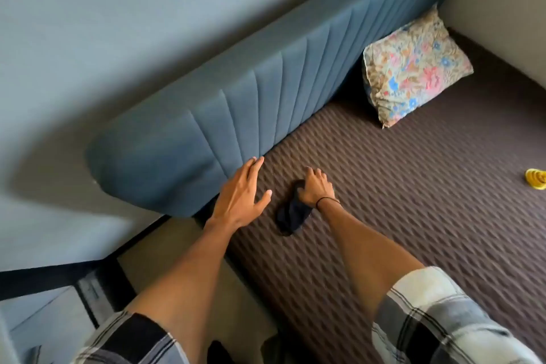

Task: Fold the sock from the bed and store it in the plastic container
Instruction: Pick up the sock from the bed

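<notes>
Up close, a blue padded headboard (224, 115) with stitched lines is seen on the left, by a gray wall (88, 23). A brown bumpy bed (399, 201) fills the right. The left hand (239, 198) is spread flat and holds nothing. Just beside it, a dark soft sock (291, 216) is pinched by the right hand (316, 189). A flowery pillow (413, 68) is seen farther right.
</notes>
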